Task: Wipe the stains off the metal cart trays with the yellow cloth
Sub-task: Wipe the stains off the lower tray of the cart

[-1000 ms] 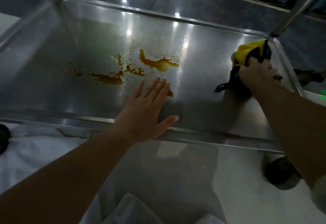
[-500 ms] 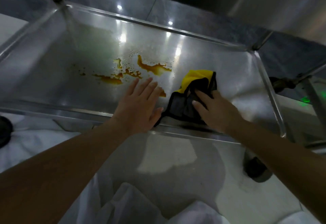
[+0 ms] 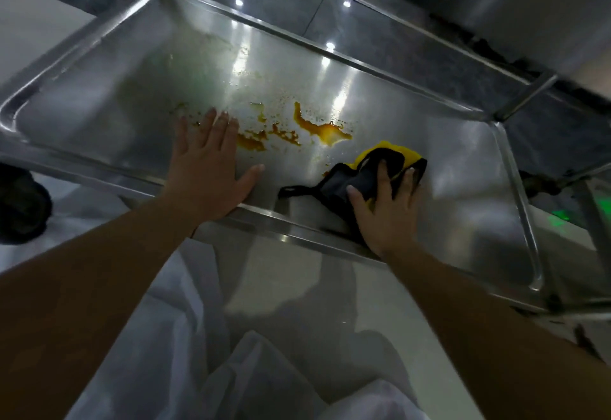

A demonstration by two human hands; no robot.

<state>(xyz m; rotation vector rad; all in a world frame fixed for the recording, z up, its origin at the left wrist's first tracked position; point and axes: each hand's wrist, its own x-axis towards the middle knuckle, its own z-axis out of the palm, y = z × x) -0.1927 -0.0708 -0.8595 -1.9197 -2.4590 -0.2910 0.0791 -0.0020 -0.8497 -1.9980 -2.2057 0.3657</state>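
Hands on a stained metal tray, the right one pressing the cloth.

Fingers (image 3: 383,175) of the right hand (image 3: 385,213) lie spread and nearly straight over the yellow cloth (image 3: 390,155), pressing it flat against the tray (image 3: 463,168) rather than curling round it; the cloth is bunched, with a dark grey side and black edging showing, and a black strip trailing left from it. It sits near the tray's front rim, just right of the orange stains (image 3: 322,130), its yellow edge close to the largest puddle but not on it. The left hand (image 3: 206,168) rests palm down and open on the tray, holding nothing, its fingertips at the left end of the stains. White fabric (image 3: 205,370) lies below the cart.
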